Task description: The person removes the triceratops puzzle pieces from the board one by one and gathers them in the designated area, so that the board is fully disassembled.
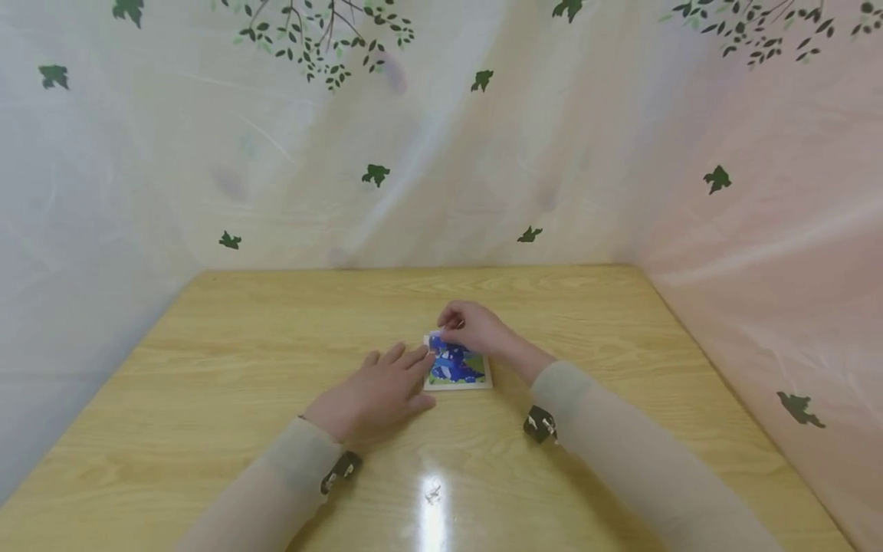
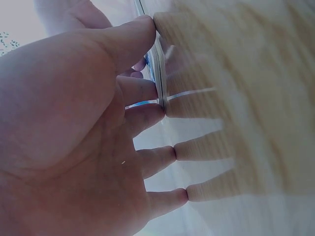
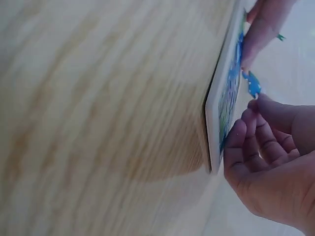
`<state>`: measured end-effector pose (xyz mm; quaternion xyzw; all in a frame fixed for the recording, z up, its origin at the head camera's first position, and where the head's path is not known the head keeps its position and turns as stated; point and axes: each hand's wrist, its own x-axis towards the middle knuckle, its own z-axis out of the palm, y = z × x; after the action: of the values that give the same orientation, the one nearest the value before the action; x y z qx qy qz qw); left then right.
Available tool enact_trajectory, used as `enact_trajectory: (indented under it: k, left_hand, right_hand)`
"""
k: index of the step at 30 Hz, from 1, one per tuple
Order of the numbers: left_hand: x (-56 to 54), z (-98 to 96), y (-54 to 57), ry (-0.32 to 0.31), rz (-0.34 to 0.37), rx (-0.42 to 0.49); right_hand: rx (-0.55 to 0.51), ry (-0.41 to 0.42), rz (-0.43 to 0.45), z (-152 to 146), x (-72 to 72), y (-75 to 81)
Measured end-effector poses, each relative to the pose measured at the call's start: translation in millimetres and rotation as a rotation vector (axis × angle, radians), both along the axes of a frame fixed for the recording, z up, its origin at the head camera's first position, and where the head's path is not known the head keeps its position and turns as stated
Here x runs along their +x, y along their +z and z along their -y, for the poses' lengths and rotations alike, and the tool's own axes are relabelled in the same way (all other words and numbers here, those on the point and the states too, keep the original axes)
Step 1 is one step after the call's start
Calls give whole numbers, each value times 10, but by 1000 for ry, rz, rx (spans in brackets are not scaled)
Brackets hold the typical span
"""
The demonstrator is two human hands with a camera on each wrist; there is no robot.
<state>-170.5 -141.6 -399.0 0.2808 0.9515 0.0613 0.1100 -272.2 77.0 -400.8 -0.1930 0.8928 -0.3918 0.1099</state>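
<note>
A small square puzzle with a blue dinosaur picture (image 1: 457,369) and a pale border lies flat on the table. At its far edge my right hand (image 1: 479,328) pinches a small blue puzzle piece (image 3: 252,84) between thumb and fingertips. In the right wrist view the piece is tilted up off the board, and the other fingers curl close to the board's face. My left hand (image 1: 383,389) lies palm down with spread fingers at the puzzle's left side. Seen from the left wrist, its thumb and nearest fingers touch the board's edge (image 2: 160,69), while the outer fingertips rest on the table.
The light wooden table (image 1: 276,330) stretches out on all sides of the puzzle. Pale curtains (image 1: 441,192) printed with green leaves hang behind the table and along both sides. A bright light reflection lies on the near tabletop.
</note>
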Motion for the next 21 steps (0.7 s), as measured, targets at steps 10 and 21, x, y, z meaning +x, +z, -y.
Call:
enact_trajectory:
  k: [10,21]
  left_hand:
    - [0,16,-10,8,5,8]
    - [-9,25,-29,12,8,7]
  right_hand:
    - [-89,-112,50,-348,-112,79]
    - [-62,-178,51,-822,-184,20]
